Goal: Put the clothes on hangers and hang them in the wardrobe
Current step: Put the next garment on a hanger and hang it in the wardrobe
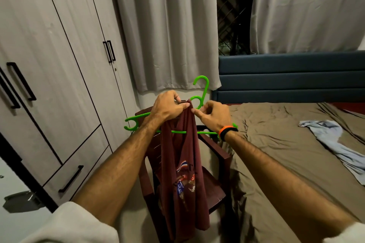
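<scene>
Head view: only camera; it looks down at both hands over a dark red chair (pixel 215 179), with the bed to the right.
Left hand (pixel 167 108): curled around the top of the maroon shirt (pixel 183 163), gripping the bunched cloth and, it seems, the hanger under it.
Right hand (pixel 213 116): close beside the left hand, fingertips pinching the same bunched top of the shirt; an orange and black band is on the wrist.
Green hanger (pixel 203 92): between and behind the two hands, hook rising above the right hand, one arm poking out left of the left hand, lower bar crossing under both wrists.
Shirt position: hangs straight down below the hands, gathered at one point and not spread over the hanger's arms.
Progress: early, by my reading; the shirt is partly mounted at best, and its shoulders are yet to be seated.
Blue garment (pixel 335 144): lies on the bed (pixel 276 144), well right of the right hand, no hanger on it.
Wardrobe (pixel 59 65): left of the left hand, the doors in view closed; nothing is seen hung inside.
Left to do: finish this shirt, open a door, hang it, then the blue garment.
</scene>
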